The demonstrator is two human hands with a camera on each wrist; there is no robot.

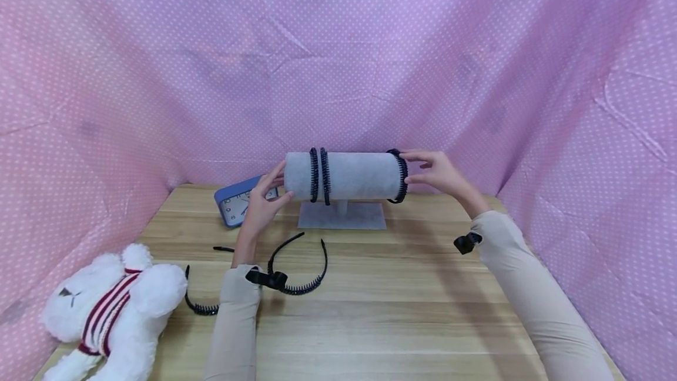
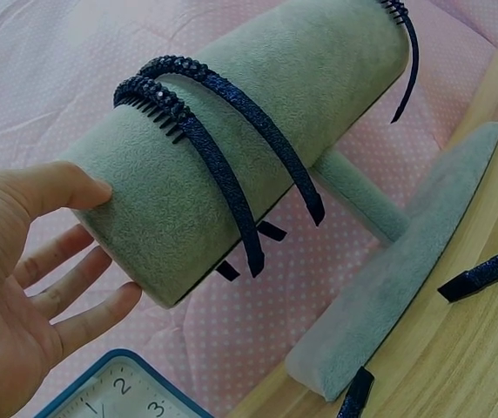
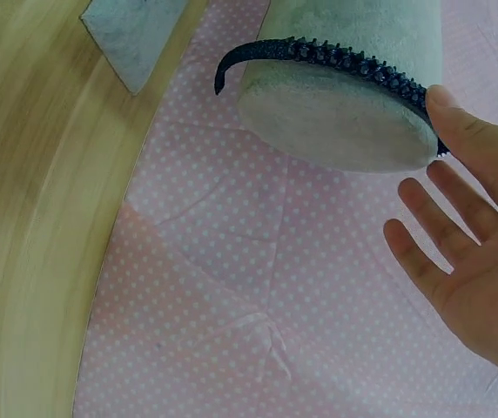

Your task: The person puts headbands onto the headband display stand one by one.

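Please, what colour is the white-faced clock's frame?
The clock's frame is blue, clearest in the head view.

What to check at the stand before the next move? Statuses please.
1. Grey fabric-covered cylindrical stand upright: ok.
2. Left fingers touching its left end: ok.
3. Right fingers at the black toothed headband on its right end: ok.
4. Firm hold there: cannot tell.
5. Two loose black toothed headbands on stand: not ok, both on the wood-grain table.
6. Beige left sleeve clear of them: cannot tell.
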